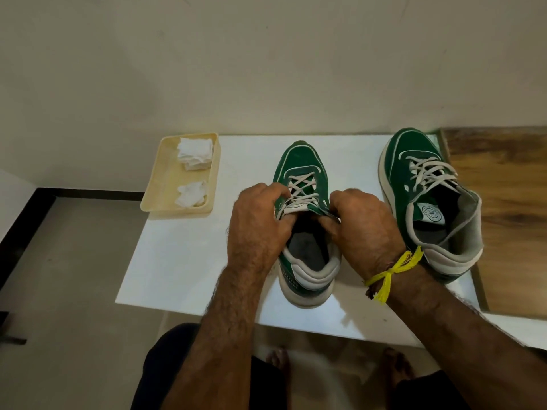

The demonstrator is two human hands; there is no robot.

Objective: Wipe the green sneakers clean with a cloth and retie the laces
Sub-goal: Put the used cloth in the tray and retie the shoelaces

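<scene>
Both hands are working the laces at the collar of the nearer green sneaker.

Head view: the near sneaker [305, 220] is sitting at the middle of the white table [183, 255], toe pointing to twelve o'clock. The left hand [260, 220] is curling its fingers round the lace end at the tongue's nine o'clock side, and the right hand [361, 223] is pinching at the three o'clock side of the collar — what it is pinching is hidden under the fingers. The second sneaker [429, 202] is lying at three o'clock, laces loose and untied. At ten o'clock a cream tray [165, 184] is holding two white cloths [194, 153]. The risk from here looks like uneven pulling — one lace end slipping out of its eyelet, or the light shoe sliding toward the table's near edge.
</scene>
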